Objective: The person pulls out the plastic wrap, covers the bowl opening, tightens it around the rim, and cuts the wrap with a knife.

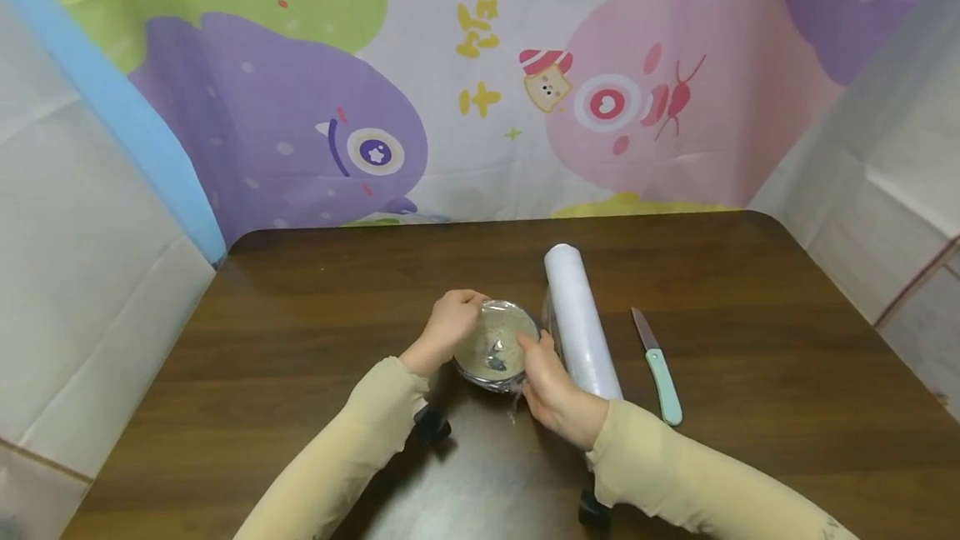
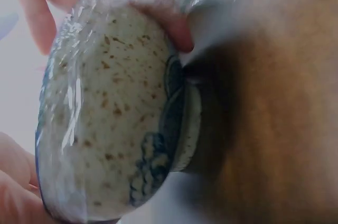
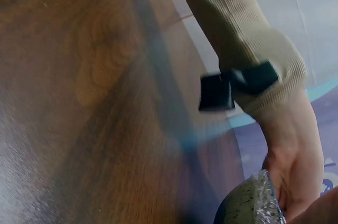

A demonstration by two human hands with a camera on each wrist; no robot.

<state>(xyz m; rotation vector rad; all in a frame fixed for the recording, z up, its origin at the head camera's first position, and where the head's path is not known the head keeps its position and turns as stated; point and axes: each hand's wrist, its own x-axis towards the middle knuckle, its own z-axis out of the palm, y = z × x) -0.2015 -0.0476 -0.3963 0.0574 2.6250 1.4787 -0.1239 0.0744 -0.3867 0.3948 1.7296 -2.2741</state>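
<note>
A speckled bowl with blue markings on its outer wall has clear plastic wrap stretched over it and bunched at the edge. My left hand holds the rim at the far left. On the near right, my right hand grips the side, thumb over the rim. The left wrist view shows the bowl tipped in frame, its foot close to the table; whether it touches is unclear. A loose strip of film hangs below the right fingers. In the right wrist view, the left hand is beside the wrapped bowl.
A thick roll of plastic wrap lies just right of the bowl, partly behind my right wrist. Farther right is a knife with a mint-green handle, blade pointing away. The brown wooden table ends at a cartoon-printed curtain.
</note>
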